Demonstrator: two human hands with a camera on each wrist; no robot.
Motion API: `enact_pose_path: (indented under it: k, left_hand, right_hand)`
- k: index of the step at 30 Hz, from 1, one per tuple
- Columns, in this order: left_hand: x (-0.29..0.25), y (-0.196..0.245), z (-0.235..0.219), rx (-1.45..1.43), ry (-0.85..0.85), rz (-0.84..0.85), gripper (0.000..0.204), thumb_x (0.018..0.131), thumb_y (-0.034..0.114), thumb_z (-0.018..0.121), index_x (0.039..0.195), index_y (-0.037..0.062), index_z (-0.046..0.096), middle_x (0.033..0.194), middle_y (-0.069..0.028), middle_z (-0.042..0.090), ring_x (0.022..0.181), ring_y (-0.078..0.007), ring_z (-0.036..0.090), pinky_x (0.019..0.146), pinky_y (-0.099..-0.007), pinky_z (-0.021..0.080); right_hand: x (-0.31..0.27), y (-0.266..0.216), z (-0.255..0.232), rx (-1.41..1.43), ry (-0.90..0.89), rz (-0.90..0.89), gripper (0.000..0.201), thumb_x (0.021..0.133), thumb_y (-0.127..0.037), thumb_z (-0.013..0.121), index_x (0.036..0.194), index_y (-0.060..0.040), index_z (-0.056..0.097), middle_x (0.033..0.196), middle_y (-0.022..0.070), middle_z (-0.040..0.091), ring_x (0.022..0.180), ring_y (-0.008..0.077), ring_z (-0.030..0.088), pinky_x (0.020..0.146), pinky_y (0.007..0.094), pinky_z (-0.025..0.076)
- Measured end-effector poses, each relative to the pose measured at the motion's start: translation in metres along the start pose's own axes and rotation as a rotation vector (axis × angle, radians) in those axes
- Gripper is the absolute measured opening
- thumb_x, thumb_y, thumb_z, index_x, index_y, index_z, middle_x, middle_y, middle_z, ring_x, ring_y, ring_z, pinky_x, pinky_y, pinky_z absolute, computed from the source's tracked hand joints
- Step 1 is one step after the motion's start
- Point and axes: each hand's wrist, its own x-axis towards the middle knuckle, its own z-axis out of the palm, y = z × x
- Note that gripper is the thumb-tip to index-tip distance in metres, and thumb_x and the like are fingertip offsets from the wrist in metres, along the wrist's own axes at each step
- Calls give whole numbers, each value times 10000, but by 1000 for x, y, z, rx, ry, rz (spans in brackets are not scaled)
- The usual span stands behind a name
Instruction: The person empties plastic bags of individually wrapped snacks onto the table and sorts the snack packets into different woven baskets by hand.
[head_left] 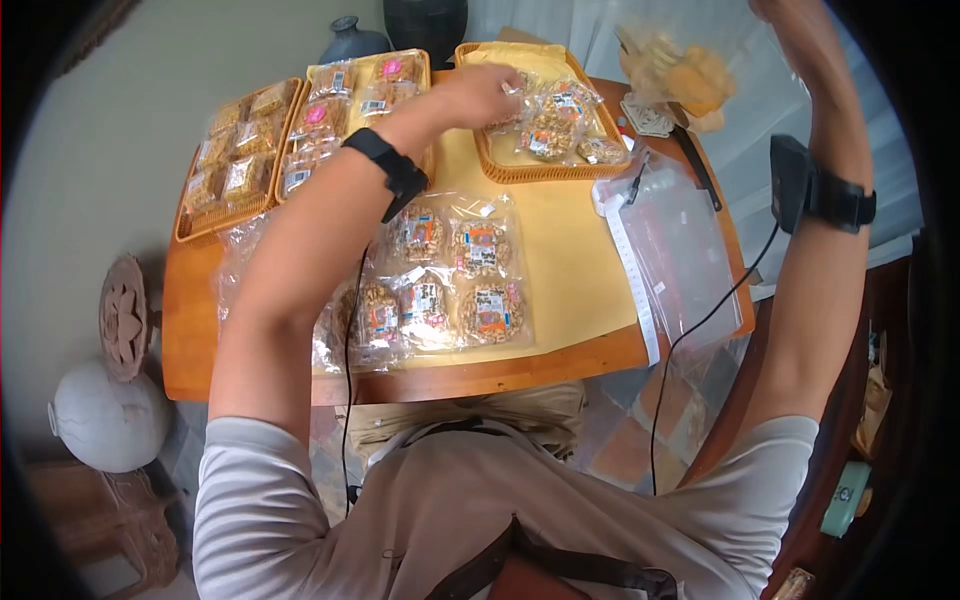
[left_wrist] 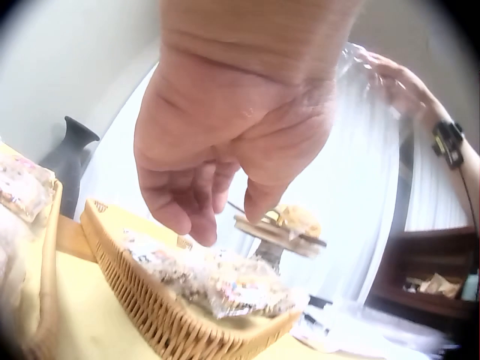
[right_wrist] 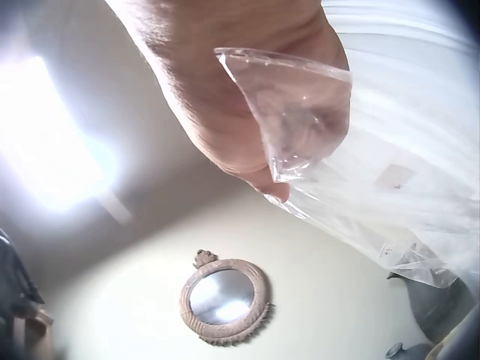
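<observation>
My left hand (head_left: 478, 97) hovers over the right wicker basket (head_left: 530, 172), fingers bent loosely downward. In the left wrist view, nothing shows between the thumb and fingers of that hand (left_wrist: 225, 127). Below it in the basket lie several clear-wrapped nut snacks (head_left: 550, 135) with printed labels. Raised high at the upper right, my right hand (head_left: 785, 20) is partly cut off in the head view. The right wrist view shows this hand (right_wrist: 240, 97) gripping a clear plastic bag (right_wrist: 397, 217) near its edge; the bag hangs loosely and looks empty.
Packets in clear wrapping (head_left: 485, 250) lie at the table's front. Two more wicker baskets (head_left: 187, 238) of wrapped snacks stand left. A stack of clear bags (head_left: 685, 260), a white ruler strip (head_left: 632, 280) and a black-handled knife (head_left: 697, 165) lie right. Dark vases (head_left: 355, 42) stand behind.
</observation>
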Motion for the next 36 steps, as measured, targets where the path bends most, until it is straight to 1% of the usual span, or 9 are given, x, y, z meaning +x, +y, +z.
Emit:
enact_pose_path:
  k: [3, 7, 12, 13, 16, 21, 28, 33, 36]
  left_hand:
    - [-1, 9, -43, -289, 282, -4, 437, 955, 302, 680, 1277, 15, 613, 1015, -81, 711, 928, -138, 674, 786, -304, 536]
    - [-31, 82, -115, -676, 365, 147, 326, 1006, 235, 616, 1222, -8, 609, 1047, -59, 632, 929, -119, 592, 803, -267, 504]
    - [-62, 137, -169, -693, 84, 348, 550, 1010, 311, 630, 1441, 9, 473, 1316, -111, 575, 1267, -175, 479, 1088, -336, 382]
    - [-68, 144, -172, -681, 93, 361, 550, 1010, 311, 630, 1441, 9, 473, 1316, -111, 575, 1267, -175, 479, 1088, -336, 382]
    - [-78, 155, -166, -825, 193, 353, 442, 982, 306, 667, 1302, 11, 590, 1035, -39, 697, 966, -123, 655, 854, -285, 530]
    - [-93, 162, -174, -845, 180, 315, 159, 973, 191, 695, 1066, 65, 665, 1016, -26, 694, 994, -118, 661, 886, -268, 533]
    - [-113, 166, -182, -755, 302, 298, 179, 977, 221, 688, 1080, 77, 666, 1001, -33, 692, 982, -124, 667, 884, -278, 534]
    - [-110, 172, -188, -795, -4, 106, 309, 1008, 327, 631, 1158, 61, 679, 1023, -49, 707, 955, -133, 680, 882, -293, 525]
    - [-96, 155, -185, -669, 91, 235, 322, 1019, 348, 608, 1139, 64, 701, 1007, -46, 717, 956, -142, 684, 885, -290, 519]
  right_hand:
    - [-17, -14, -8, 162, -4, -2, 202, 971, -190, 688, 1134, -73, 706, 758, -90, 546, 585, 10, 377, 502, 186, 338]
    - [-30, -12, -33, 455, -234, 15, 221, 960, -193, 708, 1160, -97, 704, 769, -78, 573, 598, 26, 431, 522, 200, 377]
    - [-43, -18, -23, 555, -363, 61, 294, 900, -265, 728, 1131, -84, 721, 762, -40, 601, 608, 70, 511, 544, 236, 393]
    - [-46, -17, -17, 530, -339, 18, 338, 883, -230, 765, 1180, -77, 715, 764, -110, 523, 613, -30, 402, 518, 157, 290]
    - [-51, -34, -15, 573, -398, 94, 322, 892, -223, 759, 1169, -65, 713, 765, -91, 546, 602, -12, 428, 511, 167, 311]
    - [-56, -44, -13, 608, -467, 185, 350, 875, -159, 796, 1172, -5, 691, 774, -72, 561, 619, 5, 469, 546, 181, 364]
    - [-74, -30, -10, 414, -523, 213, 225, 908, -112, 744, 1090, 9, 691, 715, -51, 572, 640, 33, 528, 600, 224, 445]
    - [-77, -37, -8, 428, -542, 175, 186, 902, -87, 738, 1057, 5, 692, 712, -26, 614, 643, 36, 549, 609, 221, 453]
    - [-74, -40, -7, 352, -562, 190, 202, 892, -87, 749, 1054, 15, 684, 719, -23, 624, 660, 39, 552, 627, 218, 460]
